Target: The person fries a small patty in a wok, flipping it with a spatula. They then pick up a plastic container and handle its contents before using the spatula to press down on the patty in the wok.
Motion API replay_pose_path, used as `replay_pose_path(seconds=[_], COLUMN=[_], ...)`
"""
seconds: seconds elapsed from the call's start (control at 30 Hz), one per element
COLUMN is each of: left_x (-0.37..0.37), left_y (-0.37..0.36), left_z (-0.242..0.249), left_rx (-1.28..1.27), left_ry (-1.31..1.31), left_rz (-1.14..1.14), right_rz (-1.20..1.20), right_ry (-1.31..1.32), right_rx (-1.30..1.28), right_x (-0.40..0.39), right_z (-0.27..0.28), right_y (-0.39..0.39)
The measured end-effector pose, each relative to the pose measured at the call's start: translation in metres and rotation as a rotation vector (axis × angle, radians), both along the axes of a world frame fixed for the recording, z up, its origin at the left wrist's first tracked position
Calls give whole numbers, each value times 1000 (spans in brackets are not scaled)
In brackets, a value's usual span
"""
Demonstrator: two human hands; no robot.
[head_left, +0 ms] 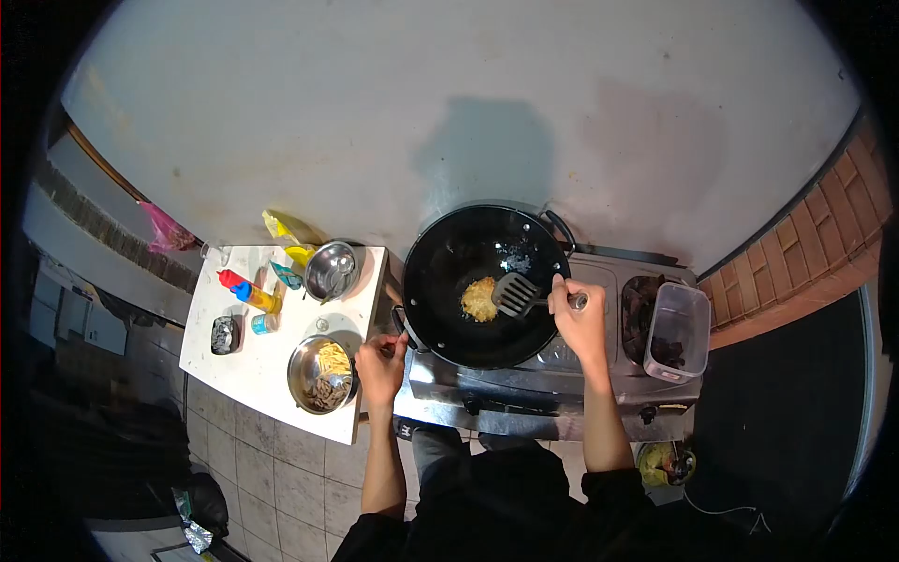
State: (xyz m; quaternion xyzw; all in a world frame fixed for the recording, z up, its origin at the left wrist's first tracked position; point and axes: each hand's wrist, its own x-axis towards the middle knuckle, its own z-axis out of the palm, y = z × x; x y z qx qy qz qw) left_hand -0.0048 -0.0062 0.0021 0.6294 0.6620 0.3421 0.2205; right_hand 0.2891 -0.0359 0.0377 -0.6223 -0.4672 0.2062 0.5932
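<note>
A black wok sits on the stove, with a golden-brown piece of food frying near its middle. My right hand is closed around the handle of a slotted spatula. The spatula's head lies inside the wok, right beside the food. At the wok's left side, my left hand has its fingers closed on the wok's loop handle. Close to that hand, a steel bowl holds pale yellow strips and greyish-brown sliced pieces.
The white side table also carries another steel bowl, squeeze bottles, a small jar and a dark container. On the stove's right burner rests a clear plastic tub. A brick edge borders the right.
</note>
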Motion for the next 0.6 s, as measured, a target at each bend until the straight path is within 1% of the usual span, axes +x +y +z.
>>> replay_pose_path(seconds=[0.07,0.13,0.17,0.27,0.3,0.37,0.4,0.47,0.6], left_x=[1,0,0,0,1,2,3,4,1], left_y=[-1,0,0,0,0,-1,-1,-1,0], left_z=[2,2,1,4,5,7,10,13,8], left_rx=[-13,-32,-50,-63,-64,-21,-21,-59,-28], left_ry=[2,1,1,2,2,10,9,24,16], left_rz=[16,19,21,17,19,7,10,8,-8], right_rz=[-1,0,0,-14,-12,-35,-33,-18,69], right_ry=[-24,63,62,-91,-91,-203,-205,-372,-386], right_rx=[-12,41,38,-17,-18,-47,-47,-14,-46], right_x=[-1,-9,-9,-10,-12,-14,-16,-18,-14], right_z=[-7,-9,-11,-10,-3,9,16,27,28], right_y=[0,0,0,2,1,-1,-1,-1,7])
